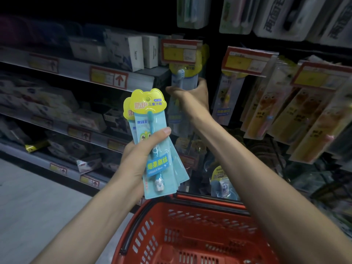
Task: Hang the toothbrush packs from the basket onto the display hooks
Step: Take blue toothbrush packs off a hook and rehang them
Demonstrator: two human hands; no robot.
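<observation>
My left hand (142, 149) grips a fanned bunch of light-blue toothbrush packs (152, 122) with yellow cloud-shaped tops, held upright above the red basket (152, 221). My right hand (192, 96) reaches up to the display and holds a hanging toothbrush pack (181, 79) of the same kind, just under a red-and-yellow price tag (180, 51). The hook itself is hidden behind the tag. The visible part of the basket holds nothing.
Orange and pink toothbrush packs (282, 115) hang on hooks to the right under more price tags (245, 60). Larger packs (285, 18) hang above. Shelves of boxed goods (123, 50) run along the left. Grey floor (38, 197) lies at lower left.
</observation>
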